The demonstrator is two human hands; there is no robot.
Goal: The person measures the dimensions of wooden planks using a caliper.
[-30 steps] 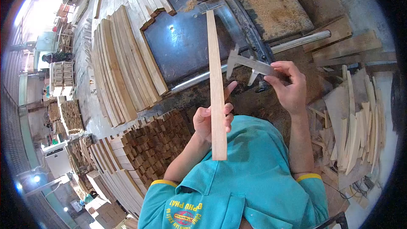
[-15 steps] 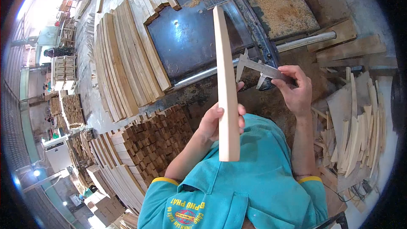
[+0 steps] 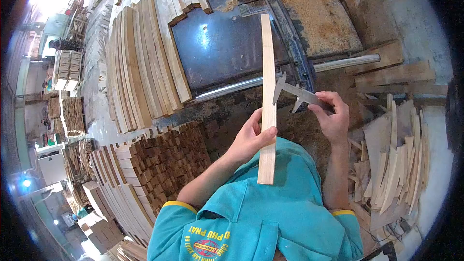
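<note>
A long pale wooden strip (image 3: 268, 72) is upright in the view, gripped near its lower end by my left hand (image 3: 253, 137), thumb across its front face. My right hand (image 3: 331, 116) pinches a metal vernier caliper (image 3: 300, 93) by its beam. The caliper's jaws point toward the strip, and one jaw tip lies at the strip's right edge; whether it touches cannot be made out. A gap shows between the caliper's two jaws.
Ahead lies a dark metal machine table (image 3: 208, 48) with a steel bar (image 3: 348, 63) along its near edge. Curved boards (image 3: 145, 63) lie to its left. Stacked wood blocks (image 3: 169, 159) stand at lower left, offcuts (image 3: 398, 169) at right. Sawdust (image 3: 314, 14) covers the machine's far right.
My left hand has turned the wooden strip, so a narrower face shows and my thumb lies across it. The caliper in my right hand now sits right beside the strip's edge.
</note>
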